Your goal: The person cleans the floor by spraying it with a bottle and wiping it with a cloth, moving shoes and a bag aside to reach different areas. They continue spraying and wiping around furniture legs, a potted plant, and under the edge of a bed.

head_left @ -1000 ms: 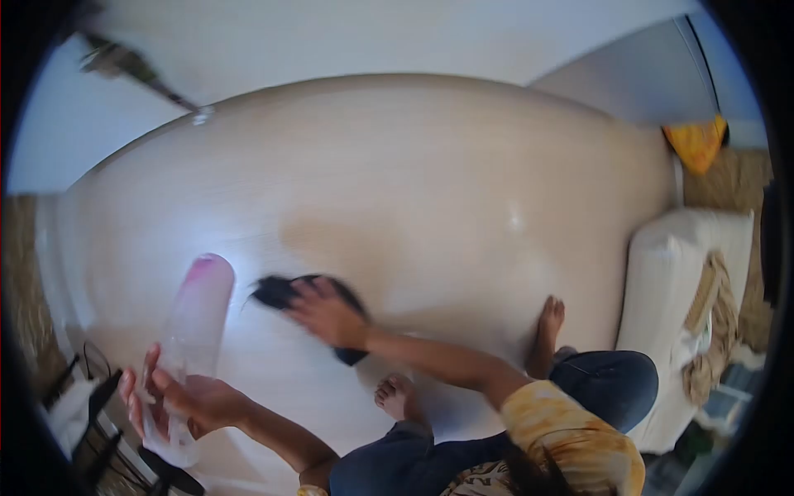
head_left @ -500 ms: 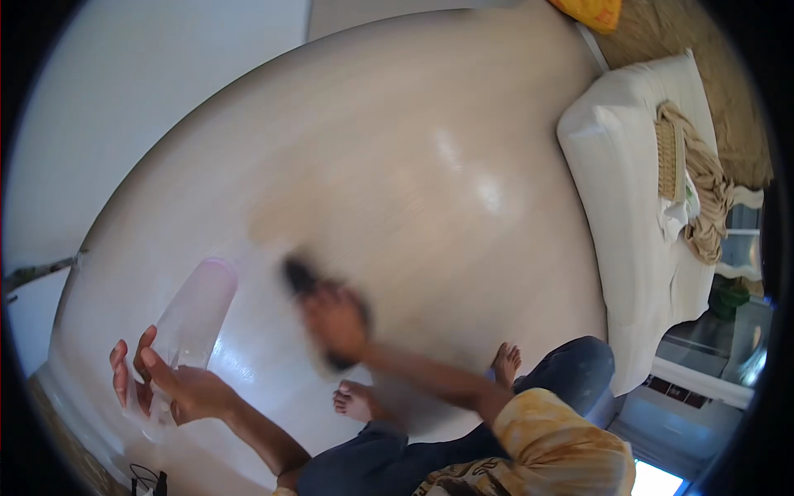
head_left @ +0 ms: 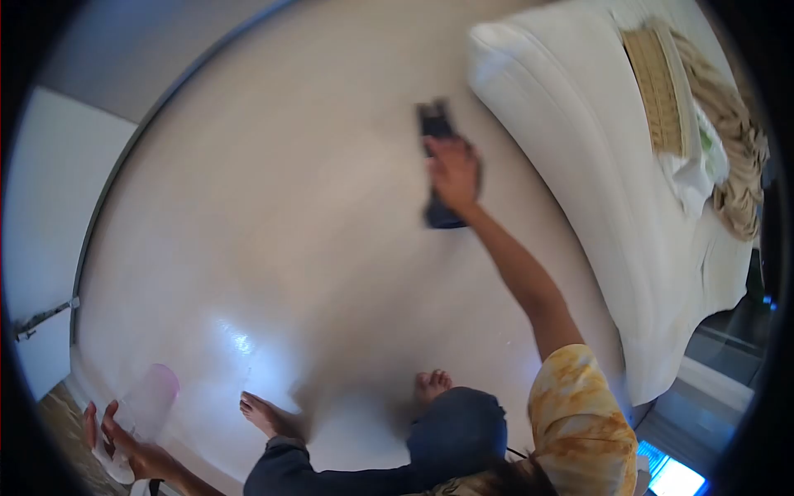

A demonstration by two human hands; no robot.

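Note:
At the lower left, my left hand [head_left: 124,446] is curled around the near end of a clear tapered container [head_left: 153,405] with a pinkish round far end. Its fingers are partly spread. My right hand [head_left: 453,169] reaches far forward, over a long dark object [head_left: 438,124] that has two short prongs at its far end and a wider near end [head_left: 447,219]. The fingers lie across its middle and hide part of it. Motion blurs it, and I cannot tell its kind. Pale smooth floor [head_left: 289,182] lies below both hands.
A white-covered mattress or sofa [head_left: 571,107] runs along the right, bearing a woven beige item [head_left: 655,91], a crumpled brown cloth [head_left: 736,157] and a white bag [head_left: 699,178]. On the left stands a white door [head_left: 62,190]. My bare feet [head_left: 265,413] are on the floor.
My right hand has moved forward and right with the dark object, towards the white-covered furniture. My left hand and the clear container now appear lower and further left. The view has turned.

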